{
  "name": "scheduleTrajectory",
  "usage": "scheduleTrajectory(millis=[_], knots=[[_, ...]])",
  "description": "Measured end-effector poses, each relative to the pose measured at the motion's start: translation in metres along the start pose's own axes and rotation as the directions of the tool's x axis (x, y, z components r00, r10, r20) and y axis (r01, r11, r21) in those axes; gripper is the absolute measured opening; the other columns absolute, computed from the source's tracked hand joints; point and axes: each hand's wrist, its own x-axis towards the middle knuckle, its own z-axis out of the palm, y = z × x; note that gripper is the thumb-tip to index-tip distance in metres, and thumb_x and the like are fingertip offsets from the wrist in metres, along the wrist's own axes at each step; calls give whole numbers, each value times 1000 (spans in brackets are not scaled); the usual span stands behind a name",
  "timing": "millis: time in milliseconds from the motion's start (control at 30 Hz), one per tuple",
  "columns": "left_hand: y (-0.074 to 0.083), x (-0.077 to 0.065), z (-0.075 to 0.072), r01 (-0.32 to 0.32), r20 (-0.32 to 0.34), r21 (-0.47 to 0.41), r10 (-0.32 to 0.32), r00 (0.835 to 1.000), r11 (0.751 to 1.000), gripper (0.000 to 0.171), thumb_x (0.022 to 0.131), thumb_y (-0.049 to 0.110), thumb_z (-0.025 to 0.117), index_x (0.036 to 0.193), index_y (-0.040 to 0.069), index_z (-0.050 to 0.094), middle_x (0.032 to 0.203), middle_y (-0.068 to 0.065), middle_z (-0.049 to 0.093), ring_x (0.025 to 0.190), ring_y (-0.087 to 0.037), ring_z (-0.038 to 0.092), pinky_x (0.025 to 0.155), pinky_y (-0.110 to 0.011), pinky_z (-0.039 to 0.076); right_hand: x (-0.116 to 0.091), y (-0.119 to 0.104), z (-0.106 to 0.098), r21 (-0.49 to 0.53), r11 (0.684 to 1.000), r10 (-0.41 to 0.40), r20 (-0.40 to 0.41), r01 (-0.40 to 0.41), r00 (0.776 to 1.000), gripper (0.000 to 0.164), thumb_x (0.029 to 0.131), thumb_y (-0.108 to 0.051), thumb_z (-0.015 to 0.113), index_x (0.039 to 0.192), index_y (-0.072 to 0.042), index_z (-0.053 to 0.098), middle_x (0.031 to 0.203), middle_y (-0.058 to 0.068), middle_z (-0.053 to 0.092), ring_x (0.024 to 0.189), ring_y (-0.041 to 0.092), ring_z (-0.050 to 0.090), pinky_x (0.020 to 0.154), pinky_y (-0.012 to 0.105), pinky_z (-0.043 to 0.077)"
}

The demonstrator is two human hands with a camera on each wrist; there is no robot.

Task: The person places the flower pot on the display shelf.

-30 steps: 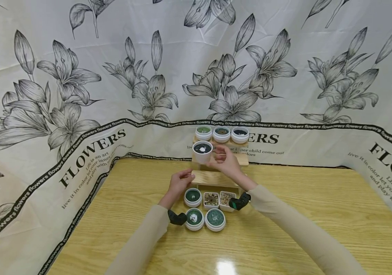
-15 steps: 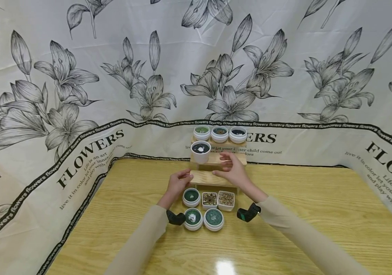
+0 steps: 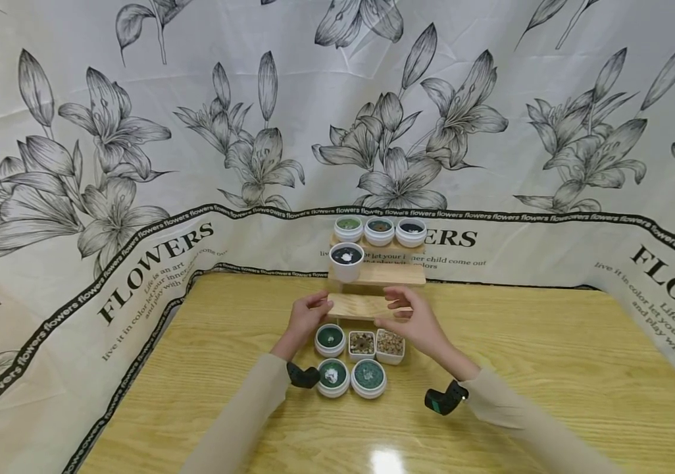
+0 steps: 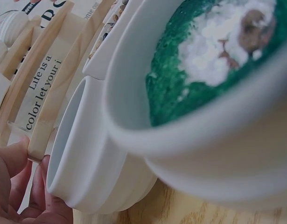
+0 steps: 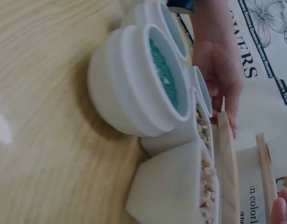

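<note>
A stepped wooden stand (image 3: 367,305) rises at the back of the table. My left hand (image 3: 306,319) pinches the left end of its lowest board, thumb above and fingers below in the left wrist view. On the left of the middle board stands a white pot (image 3: 346,271) with dark filling and a white patch. My right hand (image 3: 417,322) holds nothing; its fingers are spread and loosely bent at the lowest board's right end. Just below that hand is a square white pot (image 3: 390,347) of tan pebbles, beside another square pot (image 3: 362,345) of mixed stones.
Three round white pots, among them a green-filled one (image 3: 349,228), line the top board. In front of the stand, a round pot (image 3: 329,339) and two more, one with teal filling (image 3: 368,377), stand on the wooden table (image 3: 550,349). A flower-printed cloth (image 3: 278,164) hangs behind.
My right hand has let go of the white pot on the middle board and drawn back toward the lower right. The pot stays there; my left hand keeps its hold.
</note>
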Motion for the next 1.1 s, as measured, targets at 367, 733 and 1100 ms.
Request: scheduleTrajectory(millis=[367,733,1100], knots=[[2,-1,1,-2,-5,7,2,1000,1000,34,90,6,65,122,-4,63,105,-18,66,73,-5,57,65,-17,52,-31,12,-1,-17,1000,8,36,-7,999,59,75,-7,81,126,1,54,115,23,60,102,38,58,86,36,54],[3,-1,1,10,-12,14,-10,1000,1000,33,90,7,66,122,-3,63,105,-17,66,74,-6,57,65,-17,53,-57,24,-10,-93,995,30,43,-26,999,57,74,-12,82,123,-2,56,113,18,62,100,33,58,83,39,54],[2,-2,0,-1,-8,11,1,1000,1000,34,90,6,66,122,-5,62,102,-17,66,72,-5,56,64,-16,51,-65,34,-10,-91,987,135,2,-134,991,66,71,-15,85,127,0,53,121,19,58,106,34,56,89,39,53]])
